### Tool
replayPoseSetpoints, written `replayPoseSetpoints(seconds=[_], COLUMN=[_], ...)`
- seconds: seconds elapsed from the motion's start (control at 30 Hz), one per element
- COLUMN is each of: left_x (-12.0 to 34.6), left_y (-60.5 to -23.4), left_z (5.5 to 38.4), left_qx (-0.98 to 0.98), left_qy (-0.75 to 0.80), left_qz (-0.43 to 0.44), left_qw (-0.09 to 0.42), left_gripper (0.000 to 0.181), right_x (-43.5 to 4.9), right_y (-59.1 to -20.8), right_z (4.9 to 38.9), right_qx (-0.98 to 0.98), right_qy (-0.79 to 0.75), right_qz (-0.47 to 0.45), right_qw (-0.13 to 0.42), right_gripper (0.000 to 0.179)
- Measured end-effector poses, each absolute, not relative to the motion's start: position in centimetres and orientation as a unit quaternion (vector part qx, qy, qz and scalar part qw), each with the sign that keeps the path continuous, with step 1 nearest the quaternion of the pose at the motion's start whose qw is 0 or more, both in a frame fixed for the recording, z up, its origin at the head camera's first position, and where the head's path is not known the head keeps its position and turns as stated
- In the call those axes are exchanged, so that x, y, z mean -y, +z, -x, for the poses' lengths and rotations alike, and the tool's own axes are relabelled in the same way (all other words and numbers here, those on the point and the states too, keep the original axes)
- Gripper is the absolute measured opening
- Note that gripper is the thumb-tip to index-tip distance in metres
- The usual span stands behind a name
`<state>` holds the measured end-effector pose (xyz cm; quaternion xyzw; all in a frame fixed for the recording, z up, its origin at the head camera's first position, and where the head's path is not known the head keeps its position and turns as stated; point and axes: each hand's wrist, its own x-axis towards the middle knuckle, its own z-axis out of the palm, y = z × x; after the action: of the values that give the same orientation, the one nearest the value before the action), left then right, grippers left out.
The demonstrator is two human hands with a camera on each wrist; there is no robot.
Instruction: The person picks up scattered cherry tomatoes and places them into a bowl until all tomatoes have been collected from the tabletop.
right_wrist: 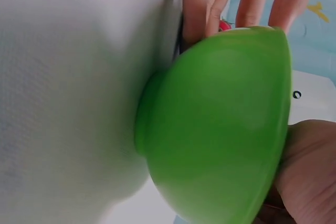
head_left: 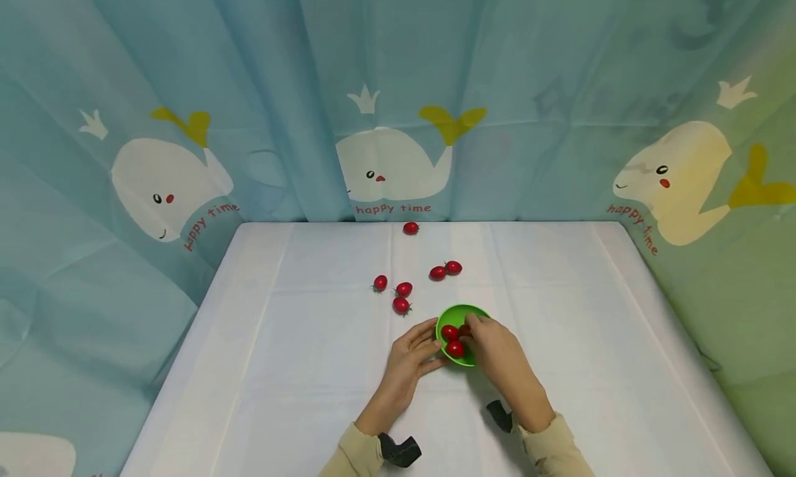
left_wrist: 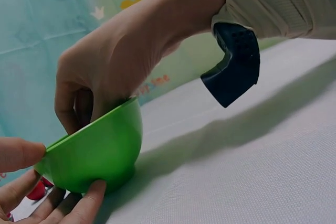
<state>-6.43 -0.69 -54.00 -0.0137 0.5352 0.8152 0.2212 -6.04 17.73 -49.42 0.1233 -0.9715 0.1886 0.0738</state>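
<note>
Bowl: A small, round, bright green bowl (left_wrist: 102,153), smooth and seemingly plastic, stands on a white textured cloth (head_left: 311,366) between the two hands, slightly right of the table's middle.
Left hand: The person's left hand (head_left: 404,359) steadies the bowl from its left side, fingers spread along the outer wall and thumb at the rim.
Right hand: The right hand (head_left: 497,352) dips over the opposite rim, bent fingers pinching a glossy red tomato (head_left: 465,330), partly hidden, inside the bowl; how firm the grip is cannot be told.
In the bowl: Two more small red tomatoes, one upper (head_left: 450,332) and one lower (head_left: 455,349), sit just beside the pinched one.
On the cloth: Six tomatoes lie beyond the bowl: a loose trio (head_left: 403,289) to the left, a touching or nearly touching pair (head_left: 438,273) farther back, and a lone tomato (head_left: 410,228) at the far edge.
At the wrists: Beige sleeves (head_left: 357,453) end above a black angular device (head_left: 401,451) on the left wrist and a similar dark device (head_left: 499,416) on the right.
Backdrop: A blue-green curtain (head_left: 385,34) carries white cartoon whales (head_left: 398,162) with yellow tails and red "happy time" lettering (head_left: 393,209).
</note>
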Motion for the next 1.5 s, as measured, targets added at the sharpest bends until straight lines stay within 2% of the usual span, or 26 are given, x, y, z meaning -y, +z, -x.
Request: replayPoseSetpoints(seconds=[0.5, 0.93, 1.2, 1.5], left_x=[0.6, 0.6, 0.6, 0.9], left_y=[-53.9, -53.8, -53.8, -53.8], left_z=[6.4, 6.5, 6.5, 6.5], left_qx=[-0.537, -0.540, -0.537, -0.536], left_qy=[0.814, 0.812, 0.812, 0.812], left_qz=[0.011, 0.011, 0.014, 0.016], left_qw=[0.220, 0.224, 0.227, 0.229], left_gripper=[0.054, 0.055, 0.054, 0.054], right_x=[-19.3, -22.9, -24.9, -25.1], right_y=[-48.3, -48.7, -50.6, -51.6], right_z=[6.3, 9.8, 12.6, 15.7], right_qx=[0.957, 0.899, 0.831, 0.816], right_qy=[0.259, 0.428, 0.545, 0.563], right_qz=[-0.114, -0.087, -0.111, -0.123], right_qw=[0.058, 0.030, -0.033, -0.040], right_gripper=[0.019, 0.017, 0.029, 0.042])
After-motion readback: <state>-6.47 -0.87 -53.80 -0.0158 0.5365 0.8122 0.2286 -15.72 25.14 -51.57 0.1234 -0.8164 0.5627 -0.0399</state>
